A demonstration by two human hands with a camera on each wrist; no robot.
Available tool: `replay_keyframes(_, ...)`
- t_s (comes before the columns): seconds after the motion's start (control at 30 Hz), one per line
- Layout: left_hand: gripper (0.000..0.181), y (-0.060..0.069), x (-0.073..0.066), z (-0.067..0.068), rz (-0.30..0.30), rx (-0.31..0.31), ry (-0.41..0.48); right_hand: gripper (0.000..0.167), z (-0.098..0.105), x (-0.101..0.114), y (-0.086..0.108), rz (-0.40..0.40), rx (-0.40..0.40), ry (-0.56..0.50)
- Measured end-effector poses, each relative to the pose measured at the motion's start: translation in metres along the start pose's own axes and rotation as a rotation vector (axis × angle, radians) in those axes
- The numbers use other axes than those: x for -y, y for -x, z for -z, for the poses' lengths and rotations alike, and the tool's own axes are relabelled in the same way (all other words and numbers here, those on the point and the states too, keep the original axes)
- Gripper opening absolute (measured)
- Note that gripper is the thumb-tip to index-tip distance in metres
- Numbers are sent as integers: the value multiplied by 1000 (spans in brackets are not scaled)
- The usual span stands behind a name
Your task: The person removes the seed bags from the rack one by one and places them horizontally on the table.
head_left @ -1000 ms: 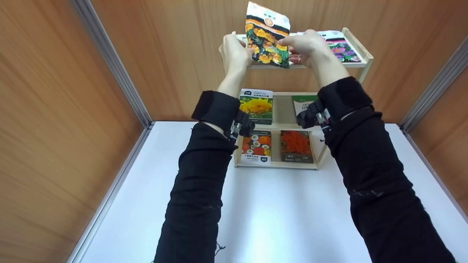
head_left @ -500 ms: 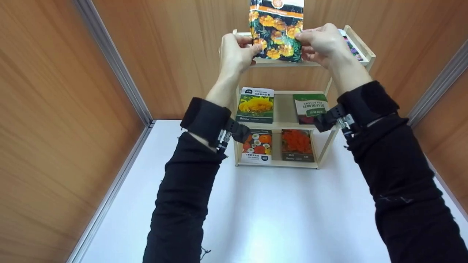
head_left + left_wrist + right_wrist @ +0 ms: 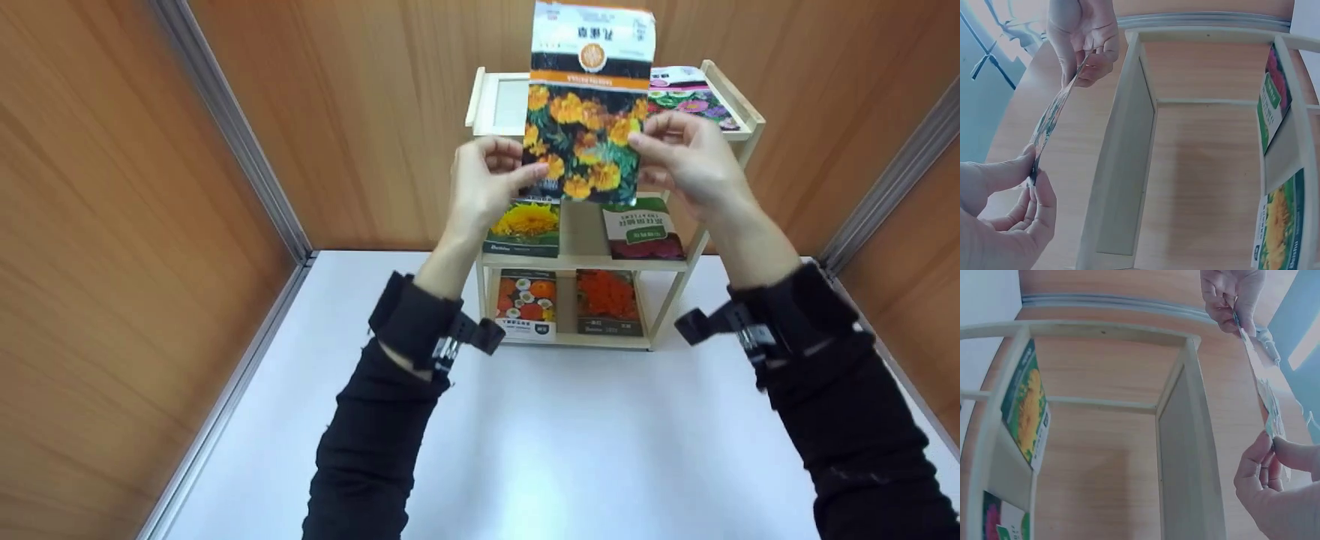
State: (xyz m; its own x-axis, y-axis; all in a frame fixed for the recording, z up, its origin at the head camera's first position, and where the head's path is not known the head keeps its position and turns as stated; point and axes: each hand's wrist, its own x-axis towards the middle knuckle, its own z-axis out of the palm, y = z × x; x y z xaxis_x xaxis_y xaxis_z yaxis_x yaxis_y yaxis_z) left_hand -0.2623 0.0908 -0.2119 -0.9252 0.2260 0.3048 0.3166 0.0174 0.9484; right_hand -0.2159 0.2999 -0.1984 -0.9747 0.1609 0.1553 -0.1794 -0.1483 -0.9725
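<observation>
A flower seed packet (image 3: 589, 131) with orange blooms and a white top hangs in front of the rack's upper part in the head view. My left hand (image 3: 484, 184) pinches its left edge between thumb and fingers. On the opposite edge my right hand (image 3: 694, 161) pinches it likewise. Both wrist views show the packet nearly edge-on: in the left one it slants between my left hand (image 3: 1008, 214) and the other hand, and in the right one my right hand (image 3: 1280, 478) grips its near end. The packet hides part of the top shelf.
A small wooden rack (image 3: 585, 262) stands on the white table (image 3: 525, 427). Its top shelf bears a pink-and-purple flower packet (image 3: 694, 105). Below lie a yellow-flower packet (image 3: 525, 227), a green-and-white packet (image 3: 641, 229), an orange-and-white one (image 3: 526, 300) and a red-flower one (image 3: 609, 300). Wood-grain walls enclose the table.
Both hands have drawn the packet away from the top shelf, lower in view and nearer to me. It moved slightly right and now faces me more squarely. The packets on the rack have stayed put.
</observation>
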Motion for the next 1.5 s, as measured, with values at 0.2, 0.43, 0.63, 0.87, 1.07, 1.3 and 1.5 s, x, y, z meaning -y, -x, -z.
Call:
replay_keyframes(0.2,18,22,26,-1,-37,55,14,16,7,-31,26,147,0,15)
replay_keyframes(0.43,18,54,62,-1,-20,78,13,10,12,-66,54,254,12,126)
replay_keyframes(0.63,19,82,95,-4,-22,72,0,10,14,-101,73,261,-42,201)
replay_keyframes(0.87,20,111,134,-8,-8,60,-8,15,20,-146,90,176,-74,266)
replay_keyframes(1.07,18,135,167,-11,85,49,33,13,20,-179,103,53,-94,232)
replay_keyframes(1.3,17,153,189,-12,203,49,54,10,21,-206,116,-74,-127,199)
replay_keyframes(1.5,16,159,200,-8,271,76,106,10,19,-220,126,-157,-167,188)
